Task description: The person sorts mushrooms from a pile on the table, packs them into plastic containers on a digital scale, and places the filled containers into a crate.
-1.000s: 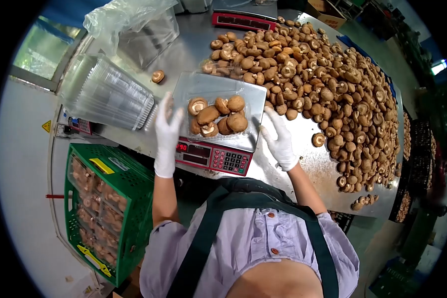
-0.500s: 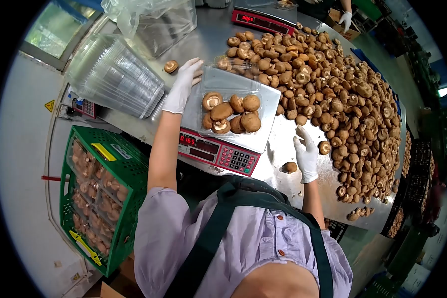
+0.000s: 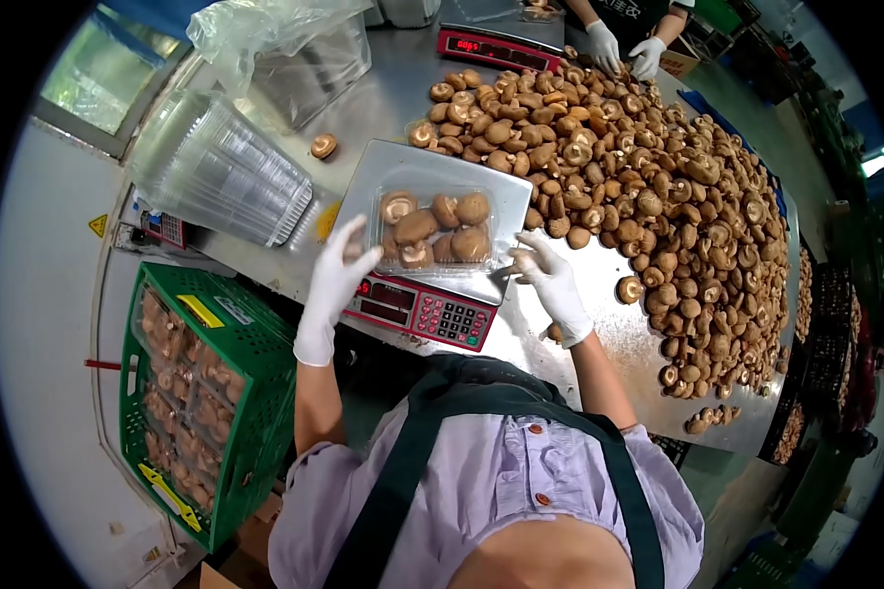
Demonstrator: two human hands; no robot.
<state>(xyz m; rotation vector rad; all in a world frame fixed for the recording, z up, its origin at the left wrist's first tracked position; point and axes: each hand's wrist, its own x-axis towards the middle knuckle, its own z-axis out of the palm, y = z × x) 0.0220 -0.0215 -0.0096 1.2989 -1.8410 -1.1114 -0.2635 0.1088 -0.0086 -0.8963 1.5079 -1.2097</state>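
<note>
A clear plastic clamshell box (image 3: 437, 189) with several brown mushrooms (image 3: 415, 227) in it sits on the steel plate of a red digital scale (image 3: 508, 201). Its lid now lies over the mushrooms; whether it is latched I cannot tell. Beside the box's left side is my left hand (image 3: 340, 285), white-gloved, fingers apart and holding nothing. My right hand (image 3: 552, 290), gloved too, hovers at the right edge of the scale plate with fingers loosely bent and apart. Partly hidden by it is a single mushroom (image 3: 555, 333) on the table.
A large heap of mushrooms (image 3: 658, 206) covers the table's right side. Nested clear boxes (image 3: 221, 167) and a plastic bag (image 3: 255, 44) stand at left. Below them is a green crate (image 3: 265, 329) of packed boxes. Across the table, a co-worker's gloved hands (image 3: 604, 47) touch the heap near another scale (image 3: 496, 47).
The box's lid went from raised behind it to lying over the mushrooms. My left hand came nearer, to the box's left side; my right hand moved left to the scale. The co-worker's hands reached the heap.
</note>
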